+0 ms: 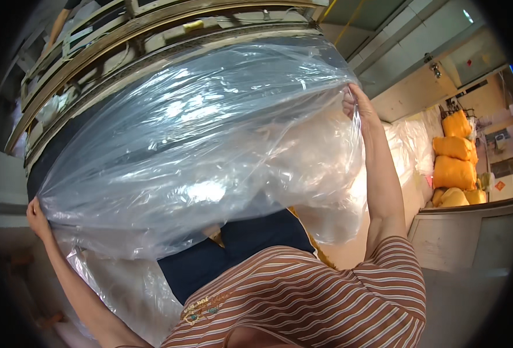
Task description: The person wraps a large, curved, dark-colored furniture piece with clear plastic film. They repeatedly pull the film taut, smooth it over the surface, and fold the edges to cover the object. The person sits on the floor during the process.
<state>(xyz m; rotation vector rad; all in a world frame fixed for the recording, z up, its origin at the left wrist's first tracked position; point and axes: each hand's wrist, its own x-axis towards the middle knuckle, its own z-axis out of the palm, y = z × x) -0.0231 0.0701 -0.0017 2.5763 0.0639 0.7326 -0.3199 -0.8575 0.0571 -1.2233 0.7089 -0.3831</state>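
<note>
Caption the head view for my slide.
Left hand and right hand hold clear plastic sheeting spread wide between them.

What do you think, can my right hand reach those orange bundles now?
Probably not: your right hand holds the plastic sheet, and the orange bundles look farther away, off to the right.

Observed one clear plastic sheet (210,145), thin, glossy, see-through. Stretched wide between left hand (37,217) and right hand (358,105), pinched into tight creases at both grips. Spread over a dark surface (46,163) along the far side; hangs loose and rumpled along the near edge.
</note>
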